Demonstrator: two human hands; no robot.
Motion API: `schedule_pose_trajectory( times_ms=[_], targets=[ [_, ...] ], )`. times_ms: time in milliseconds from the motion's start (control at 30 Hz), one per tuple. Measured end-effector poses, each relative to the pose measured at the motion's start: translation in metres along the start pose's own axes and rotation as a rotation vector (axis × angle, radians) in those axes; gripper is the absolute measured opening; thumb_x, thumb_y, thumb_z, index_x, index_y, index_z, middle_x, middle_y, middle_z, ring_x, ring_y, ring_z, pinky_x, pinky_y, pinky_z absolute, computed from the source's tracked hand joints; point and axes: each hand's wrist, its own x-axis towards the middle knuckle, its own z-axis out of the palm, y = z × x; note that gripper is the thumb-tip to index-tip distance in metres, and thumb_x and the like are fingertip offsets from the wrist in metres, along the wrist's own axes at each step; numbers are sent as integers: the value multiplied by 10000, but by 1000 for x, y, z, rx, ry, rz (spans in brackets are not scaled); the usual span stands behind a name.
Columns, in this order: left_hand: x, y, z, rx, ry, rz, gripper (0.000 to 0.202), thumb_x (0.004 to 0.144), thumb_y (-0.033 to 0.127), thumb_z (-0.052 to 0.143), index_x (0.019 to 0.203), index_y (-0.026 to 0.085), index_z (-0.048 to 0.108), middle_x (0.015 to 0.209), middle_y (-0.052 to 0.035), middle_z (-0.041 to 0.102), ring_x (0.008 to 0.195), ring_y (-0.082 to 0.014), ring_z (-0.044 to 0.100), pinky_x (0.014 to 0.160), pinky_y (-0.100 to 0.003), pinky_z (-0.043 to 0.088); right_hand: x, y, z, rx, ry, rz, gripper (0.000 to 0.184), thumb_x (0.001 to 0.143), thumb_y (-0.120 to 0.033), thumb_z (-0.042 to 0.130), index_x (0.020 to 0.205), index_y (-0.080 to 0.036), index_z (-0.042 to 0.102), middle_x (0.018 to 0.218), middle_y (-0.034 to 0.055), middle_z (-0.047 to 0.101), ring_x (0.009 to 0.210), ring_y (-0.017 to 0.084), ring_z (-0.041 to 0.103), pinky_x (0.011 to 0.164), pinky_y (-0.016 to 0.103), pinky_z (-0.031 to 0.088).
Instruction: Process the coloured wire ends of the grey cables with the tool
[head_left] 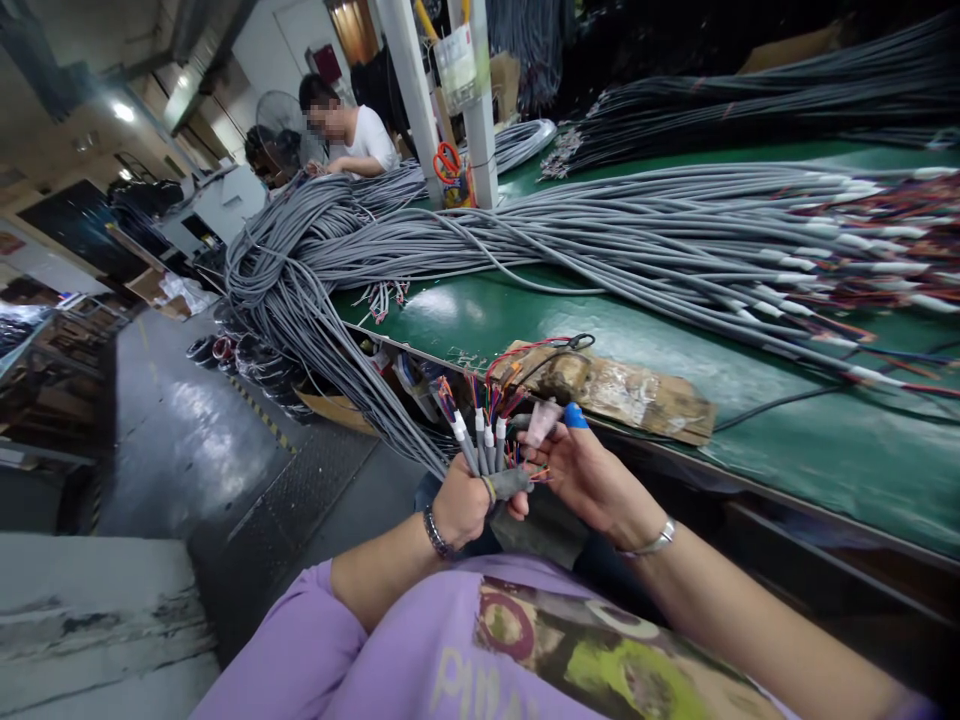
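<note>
My left hand (466, 502) is closed around several grey cables. Their white-sleeved ends (480, 428) point up, with thin coloured wires (491, 392) fanning out of them. A grey covering with a band (510, 484) is on that hand's thumb. Close on the right, my right hand (589, 475) has its fingers curled in at the cable ends, by some loose orange and purple wires. Blue tape (575, 416) covers one of its fingertips, and a pale pinkish wrap (543, 424) is at another. What lies between those fingers is too small to make out.
A green workbench (465, 320) carries a long bundle of grey cables (540, 235) that hangs over its left edge. A taped cardboard piece with a lead (630, 395) lies near the front edge. Orange scissors (447, 162) hang at a white post (484, 150). A co-worker (364, 140) sits beyond.
</note>
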Motion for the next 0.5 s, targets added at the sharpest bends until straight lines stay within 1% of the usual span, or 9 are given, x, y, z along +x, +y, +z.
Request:
schedule_pose_trajectory(
  times_ms=[100, 167, 267, 367, 500],
  targets=[
    [-5, -3, -1, 4, 42, 45, 368, 632, 430, 768, 539, 108, 615, 465, -21, 572, 398, -99, 510, 430, -227, 424, -1, 1, 2, -19, 1, -49, 302, 730, -495, 733, 789, -204, 680, 732, 18, 642, 633, 140, 550, 594, 260, 475],
    [-5, -4, -2, 0, 65, 73, 366, 644, 421, 761, 521, 108, 615, 457, -22, 565, 401, -97, 507, 434, -224, 421, -1, 2, 2, -29, 2, -83, 278, 720, -455, 755, 791, -195, 689, 740, 14, 640, 631, 128, 537, 592, 246, 476],
    [-2, -5, -3, -10, 82, 96, 347, 663, 400, 752, 524, 108, 627, 459, -25, 570, 409, -97, 511, 440, -221, 419, 0, 3, -1, -17, 18, -87, 327, 699, -499, 762, 813, -199, 699, 769, 18, 651, 647, 127, 551, 606, 243, 488],
    [0, -5, -1, -18, 93, 113, 346, 668, 397, 748, 518, 112, 624, 460, -24, 570, 414, -97, 513, 441, -219, 416, 3, 3, -5, -17, 26, -84, 347, 721, -544, 729, 817, -212, 696, 769, 22, 660, 660, 135, 574, 625, 255, 495],
    [3, -3, 4, -14, 110, 155, 333, 672, 393, 741, 523, 118, 626, 472, -21, 576, 429, -96, 519, 443, -214, 414, 6, 1, -4, -43, -36, -75, 344, 739, -550, 708, 827, -218, 681, 814, 35, 683, 739, 175, 612, 676, 302, 503]
  ],
)
